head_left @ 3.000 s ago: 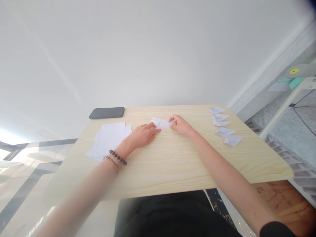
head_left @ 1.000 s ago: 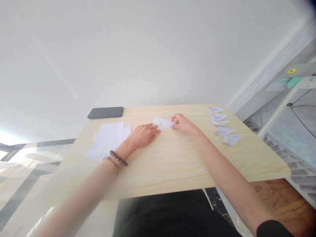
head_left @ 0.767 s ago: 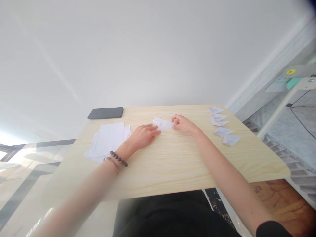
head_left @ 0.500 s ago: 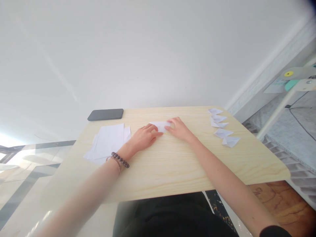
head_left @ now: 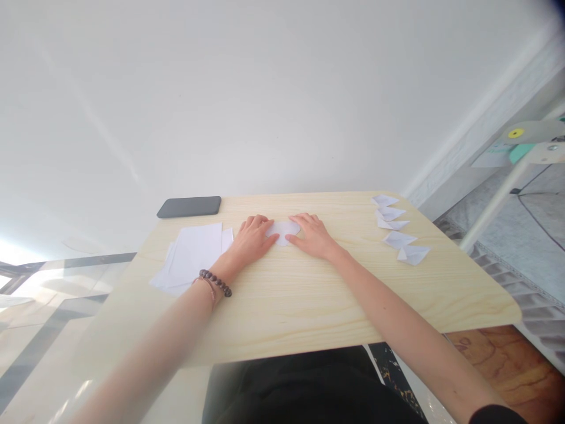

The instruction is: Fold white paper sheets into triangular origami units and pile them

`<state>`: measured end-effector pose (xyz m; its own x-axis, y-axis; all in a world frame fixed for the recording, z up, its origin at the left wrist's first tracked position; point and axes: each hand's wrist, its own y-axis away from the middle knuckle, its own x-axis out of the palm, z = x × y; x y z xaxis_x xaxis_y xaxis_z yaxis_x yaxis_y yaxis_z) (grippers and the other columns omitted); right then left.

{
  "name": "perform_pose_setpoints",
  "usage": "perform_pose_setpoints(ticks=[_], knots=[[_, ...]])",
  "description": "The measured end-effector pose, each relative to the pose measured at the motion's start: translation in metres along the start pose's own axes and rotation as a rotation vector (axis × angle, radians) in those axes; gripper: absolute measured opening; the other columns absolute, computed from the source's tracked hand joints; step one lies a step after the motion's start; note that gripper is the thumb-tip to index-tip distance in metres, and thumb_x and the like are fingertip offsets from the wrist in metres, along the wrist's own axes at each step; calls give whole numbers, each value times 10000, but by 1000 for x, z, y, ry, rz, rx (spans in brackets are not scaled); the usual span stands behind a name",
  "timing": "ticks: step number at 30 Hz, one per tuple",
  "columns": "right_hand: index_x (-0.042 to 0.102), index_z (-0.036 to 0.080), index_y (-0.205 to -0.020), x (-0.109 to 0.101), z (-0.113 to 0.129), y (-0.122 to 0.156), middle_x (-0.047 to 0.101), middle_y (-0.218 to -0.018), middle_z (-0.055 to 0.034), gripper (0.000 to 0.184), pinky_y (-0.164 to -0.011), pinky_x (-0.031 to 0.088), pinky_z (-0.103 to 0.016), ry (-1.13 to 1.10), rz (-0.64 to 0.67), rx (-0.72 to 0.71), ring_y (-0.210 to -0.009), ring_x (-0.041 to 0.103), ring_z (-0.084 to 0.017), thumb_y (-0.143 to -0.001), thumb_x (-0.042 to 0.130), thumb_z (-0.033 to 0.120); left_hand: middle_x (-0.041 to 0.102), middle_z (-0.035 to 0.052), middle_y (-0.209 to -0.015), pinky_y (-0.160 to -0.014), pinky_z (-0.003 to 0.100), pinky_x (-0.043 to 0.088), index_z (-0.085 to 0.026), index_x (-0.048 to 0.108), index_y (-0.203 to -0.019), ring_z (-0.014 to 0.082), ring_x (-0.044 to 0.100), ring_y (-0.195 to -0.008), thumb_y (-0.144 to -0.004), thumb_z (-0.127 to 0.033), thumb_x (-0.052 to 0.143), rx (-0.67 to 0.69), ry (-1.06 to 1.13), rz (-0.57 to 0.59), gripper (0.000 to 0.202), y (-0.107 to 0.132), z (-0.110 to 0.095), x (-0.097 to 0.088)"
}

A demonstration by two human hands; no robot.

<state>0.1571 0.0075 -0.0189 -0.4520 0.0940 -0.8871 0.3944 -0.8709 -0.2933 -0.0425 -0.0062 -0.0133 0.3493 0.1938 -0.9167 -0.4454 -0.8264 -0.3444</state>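
A small white folded paper [head_left: 282, 232] lies on the wooden tabletop between my hands. At its left end is my left hand [head_left: 253, 240], the thumb at its near edge and the fingers bent over the far side. My right hand [head_left: 311, 235] has its right end in the same way, thumb near and fingertips at the far corner. Both hands rest low over the table [head_left: 282, 312]. The fingers partly cover the paper's two ends, so its full outline is hidden.
Left of my hands lies a stack of white paper sheets [head_left: 198, 250]. A dark phone [head_left: 189, 206] lies at the back left corner. Several folded white paper pieces [head_left: 399, 238] stand in a row along the right side. A pale wall [head_left: 282, 106] rises behind the table.
My left hand has shifted left to the paper's left end, its thumb coming off the middle. The right hand has lowered slightly. More of the paper shows, with angled ends.
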Motion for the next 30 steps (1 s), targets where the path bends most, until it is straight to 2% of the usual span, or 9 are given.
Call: perform_pose_setpoints(ticks=[6,14,17,20,22,28,30], knots=[[471,258,-1178,1,1,0,493,-1114,-57,494,-898,314,-386,-32,15,14,-1043,412,-225,-741,497,487,470,101,-1080,-860,420,370,-177,479,-1173,238,417,-995,-821,-421,417,-18,49,-6,432,-1,1,1],[508,277,-1105,-3,3,2,419,-1146,-52,427,-882,319,-387,-74,-31,17,-1046,408,-228,-714,547,442,434,87,-1050,-872,411,379,-205,488,-1145,229,408,-991,-789,-367,489,-19,126,-46,392,-2,1,2],[511,263,-1041,-5,6,2,460,-1124,-43,325,-861,321,-375,-117,-54,-3,-1032,415,-218,-734,542,364,442,80,-1023,-842,403,393,-203,499,-1088,226,412,-967,-781,-360,503,-20,132,-51,345,-2,0,-1],[510,242,-971,-5,8,1,543,-1019,-24,210,-843,321,-361,-169,-56,-33,-964,455,-194,-764,506,280,472,72,-1012,-823,386,400,-186,489,-1040,220,415,-958,-784,-351,499,2,137,-47,304,-3,-1,-4],[511,237,-974,-3,8,-1,570,-985,-15,209,-850,316,-361,-196,-54,-47,-940,476,-184,-765,504,253,501,66,-990,-818,376,400,-176,482,-1025,215,421,-949,-792,-346,489,13,139,-35,289,-3,-1,-5],[576,229,-1002,-1,2,-3,573,-975,-31,252,-850,344,-331,-217,-45,-71,-953,497,-180,-759,521,264,535,72,-990,-858,389,365,-181,442,-1172,217,430,-956,-807,-328,476,45,74,-38,396,-4,-1,-5],[601,231,-988,-2,2,-3,573,-946,-29,240,-841,354,-314,-217,-49,-95,-929,506,-169,-768,517,276,538,74,-978,-859,391,359,-199,473,-1167,216,434,-954,-820,-331,457,74,43,-29,372,-4,-1,-6]])
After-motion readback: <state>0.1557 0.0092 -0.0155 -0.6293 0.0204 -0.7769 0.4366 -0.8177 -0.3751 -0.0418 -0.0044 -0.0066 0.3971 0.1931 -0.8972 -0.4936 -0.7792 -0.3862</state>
